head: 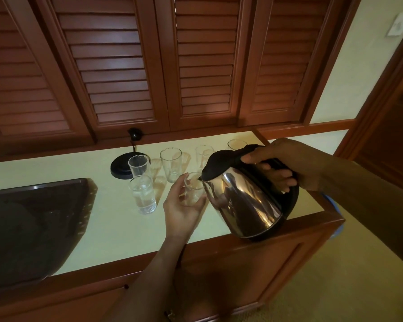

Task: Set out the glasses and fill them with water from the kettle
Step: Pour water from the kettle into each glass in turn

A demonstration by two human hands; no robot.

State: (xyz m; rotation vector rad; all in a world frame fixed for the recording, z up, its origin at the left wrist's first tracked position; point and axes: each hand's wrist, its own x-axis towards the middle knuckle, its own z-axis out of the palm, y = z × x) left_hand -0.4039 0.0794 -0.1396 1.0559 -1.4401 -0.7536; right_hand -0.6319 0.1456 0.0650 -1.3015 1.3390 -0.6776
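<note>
Currently mid-pour. Left hand [183, 205] cupped around small glass [194, 190], steadying it right under the spout on the worktop [116, 228]. Right hand [282, 166] wrapped on handle of kettle [244, 201], tipped forward, spout at the rim, probably to limit splash. Filled glass [142, 194] just left, parked clear of the pour. Dark tray [33, 224] at far left. Further back: four empty glasses [171, 164] in loose row, within reach for next fills. Kettle base [122, 167] at the back, plugged in.
</note>
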